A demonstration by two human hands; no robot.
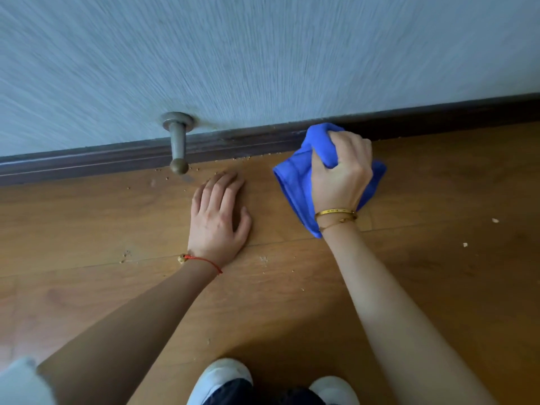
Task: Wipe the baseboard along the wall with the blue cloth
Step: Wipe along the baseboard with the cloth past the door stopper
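Head view. The right hand [340, 173] has its fingers [347, 144] clenched around a bunched blue microfibre cloth [295, 176]. The top of the bundle is pressed against the dark brown wooden baseboard [117, 162], which runs as a narrow moulded strip along the foot of the wall. The loose lower part of the cloth hangs in soft folds beneath the wrist, over the floor. Two thin gold metal bangles [336, 214] circle the right wrist.

The left hand [219, 211] lies palm-down and flat on the brown wood-plank floor [438, 273], fingers [222, 185] spread and grasping nothing, just short of the baseboard. A red string bracelet with a small bead [201, 260] sits at that wrist.

A grey metal door stopper with a round flange and a rounded brownish tip [178, 141] projects from the wall just above the baseboard, left of the left hand. The pale blue-grey wall [263, 54] appears finely streaked, though blur makes its texture uncertain. Small tan crumbs [219, 172] are scattered along the floor near the baseboard. Two white shoe toes [225, 375] show at the bottom edge.
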